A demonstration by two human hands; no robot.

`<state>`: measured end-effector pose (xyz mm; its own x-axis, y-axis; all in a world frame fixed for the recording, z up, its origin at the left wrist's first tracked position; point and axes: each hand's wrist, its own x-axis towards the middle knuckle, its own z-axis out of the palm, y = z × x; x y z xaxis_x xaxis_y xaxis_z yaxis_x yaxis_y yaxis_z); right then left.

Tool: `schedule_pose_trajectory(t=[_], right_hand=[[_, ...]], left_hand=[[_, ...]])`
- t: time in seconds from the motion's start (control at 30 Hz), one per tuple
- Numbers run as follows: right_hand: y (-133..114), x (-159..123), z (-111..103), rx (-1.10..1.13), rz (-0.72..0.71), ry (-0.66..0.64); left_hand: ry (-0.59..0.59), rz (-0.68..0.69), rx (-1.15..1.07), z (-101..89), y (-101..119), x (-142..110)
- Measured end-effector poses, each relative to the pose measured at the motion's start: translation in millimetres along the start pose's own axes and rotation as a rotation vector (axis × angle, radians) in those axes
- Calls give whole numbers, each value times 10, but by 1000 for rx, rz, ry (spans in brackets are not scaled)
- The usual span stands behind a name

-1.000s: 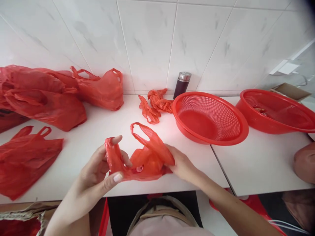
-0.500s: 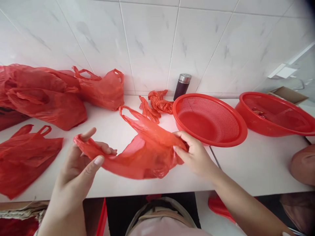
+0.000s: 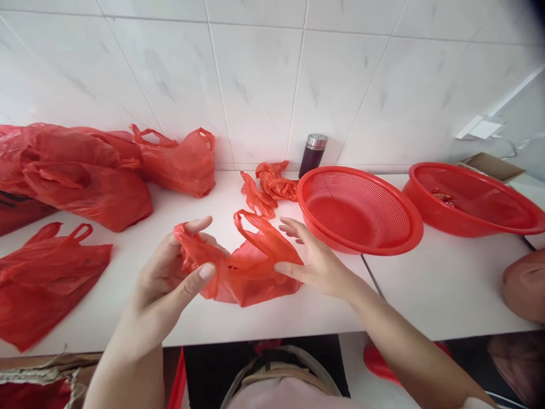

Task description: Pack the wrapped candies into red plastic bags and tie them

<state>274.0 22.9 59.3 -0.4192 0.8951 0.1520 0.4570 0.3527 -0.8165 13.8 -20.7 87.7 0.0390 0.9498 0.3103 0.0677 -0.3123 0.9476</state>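
A red plastic carrier bag (image 3: 259,278) rests on the white table in front of me, its mouth partly spread and one handle loop standing up. My left hand (image 3: 174,278) has that bag's other handle looped over its fingers, with the thumb against the plastic. At the bag's right side is my right hand (image 3: 313,258), fingers stretched and apart, the thumb lying against the plastic. A small dark patch shows at the bag's mouth, too small to name. Behind it lie crumpled red bags (image 3: 275,184).
Filled red bags (image 3: 179,162) line the wall at left, and a flatter red bag (image 3: 51,272) lies nearer. A dark flask (image 3: 312,156) stands behind a red colander (image 3: 361,213). Another red colander (image 3: 468,218) holds small items. A person's arm (image 3: 525,287) shows at right.
My left hand has moved right with the bag's handle, toward my right hand. The right hand has loosened from the bag's bunched side and spread its fingers. The bag now sits lower and more upright.
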Motion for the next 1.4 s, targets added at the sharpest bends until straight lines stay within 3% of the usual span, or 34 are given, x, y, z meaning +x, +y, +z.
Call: schedule_pose_trajectory(t=[0.17, 0.27, 0.33, 0.43, 0.53, 0.6, 0.7, 0.77, 0.83, 0.9, 1.0, 1.07, 1.17, 1.27, 1.33, 1.4], right_hand=[[-217, 378, 185, -153, -133, 2], [-158, 589, 260, -143, -59, -50], [-151, 671, 220, 35, -17, -82], [-264, 694, 12, 505, -79, -55], [-472, 613, -235, 831, -124, 24], [-588, 519, -322, 775, -123, 3], [-635, 372, -318, 347, -153, -37], [-599, 307, -309, 51, -181, 22], [-584, 283, -366, -69, -174, 66], [-654, 291, -489, -23, -181, 76], [-934, 344, -655, 96, -287, 141], [-1150, 402, -664, 105, -371, 148], [-1342, 526, -554, 48, -455, 20], [-1285, 653, -476, 94, -506, -77], [-1129, 702, -489, 155, -505, -54], [-927, 707, -520, 164, -456, -43]], left_hand=[[-31, 3, -1, 44, 61, 85], [0, -7, -55, 2, 44, 87], [29, -25, -80, -29, 38, 78], [52, -50, -118, -60, 45, 85], [-14, -56, -131, -65, 60, 140], [-84, -73, -106, -49, 67, 192], [-140, -84, -64, -8, 63, 248], [-140, -84, -51, 6, 56, 260], [-133, -83, -33, -7, 68, 269], [-165, -85, 10, -36, 125, 308], [-349, -78, 120, -36, 305, 469], [-496, -63, 193, 41, 444, 629], [-625, -61, 289, 256, 575, 843], [-688, -216, 324, 433, 571, 927], [-691, -344, 262, 455, 517, 923], [-666, -387, 158, 409, 448, 909]])
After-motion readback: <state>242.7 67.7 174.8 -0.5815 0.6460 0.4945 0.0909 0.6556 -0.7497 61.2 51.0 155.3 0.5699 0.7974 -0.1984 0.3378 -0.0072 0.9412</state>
